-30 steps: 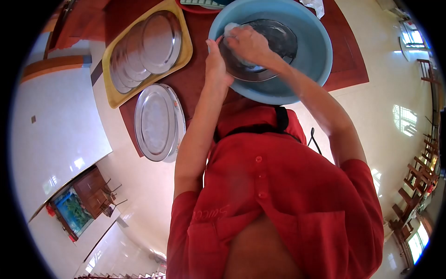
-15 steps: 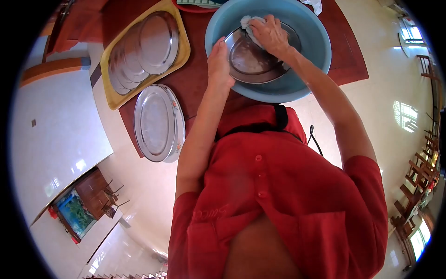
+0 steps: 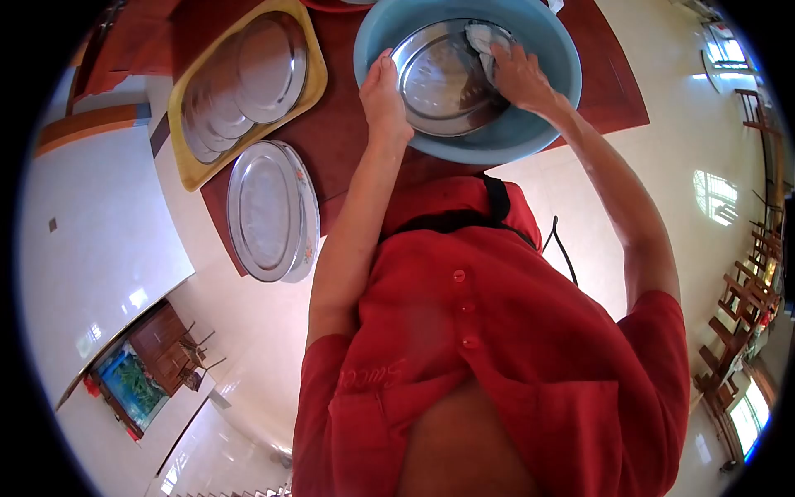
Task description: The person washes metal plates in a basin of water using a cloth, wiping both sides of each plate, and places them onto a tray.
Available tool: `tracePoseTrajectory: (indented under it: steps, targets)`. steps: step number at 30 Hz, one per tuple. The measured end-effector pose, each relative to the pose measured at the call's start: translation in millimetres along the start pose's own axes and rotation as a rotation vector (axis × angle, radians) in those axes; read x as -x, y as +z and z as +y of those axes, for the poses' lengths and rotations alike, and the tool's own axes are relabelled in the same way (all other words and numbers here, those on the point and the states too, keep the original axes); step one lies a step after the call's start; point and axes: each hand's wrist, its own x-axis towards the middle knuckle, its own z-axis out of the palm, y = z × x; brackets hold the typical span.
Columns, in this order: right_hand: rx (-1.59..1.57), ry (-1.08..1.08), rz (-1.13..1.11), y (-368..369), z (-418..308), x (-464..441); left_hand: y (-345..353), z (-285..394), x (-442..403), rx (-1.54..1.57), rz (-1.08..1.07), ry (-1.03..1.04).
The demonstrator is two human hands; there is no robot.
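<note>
Head view: the left hand [image 3: 385,103] gripped the rim of a shiny, round metal plate [image 3: 447,79], tilted inside the smooth blue basin [image 3: 472,150], while the right hand [image 3: 523,81] clutched a crumpled, pale cloth [image 3: 482,41] against it. And there it went: half a second earlier the cloth sat nearer the plate's top; now it had slid to the right-hand edge, baring more gleaming metal! Overlapping metal discs [image 3: 272,66] lay on the yellow, round-cornered tray [image 3: 317,81].
</note>
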Motion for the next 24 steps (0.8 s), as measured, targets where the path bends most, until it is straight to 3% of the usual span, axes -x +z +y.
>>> tracePoseTrajectory:
  steps: [4, 10, 13, 15, 16, 18, 22, 24]
  targets:
    - [-0.001, -0.139, -0.075, -30, -38, 32, 4, 7, 9, 0.002, -0.019, 0.015]
    - [-0.455, -0.244, -0.079, -60, -105, 45, 4, 6, 7, 0.069, -0.040, 0.022]
    - [-0.613, -0.185, -0.051, -52, -124, 42, 5, 10, 8, 0.053, -0.032, -0.022]
    - [-0.756, -0.256, 0.105, -40, -124, 33, 3, 9, 5, 0.076, -0.061, -0.073]
    - [-0.753, -0.259, 0.105, -38, -121, 26, 3, 8, 5, 0.081, -0.060, -0.071]
    - [-0.462, -0.312, 0.190, -34, -112, 12, 3, 7, 5, 0.097, -0.054, -0.086]
    - [-0.383, -0.296, 0.248, -11, -93, -15, 3, 6, 1, 0.087, -0.038, -0.069]
    - [-0.256, -0.181, 0.340, -4, -81, -26, 4, 5, 3, 0.000, -0.004, -0.053]
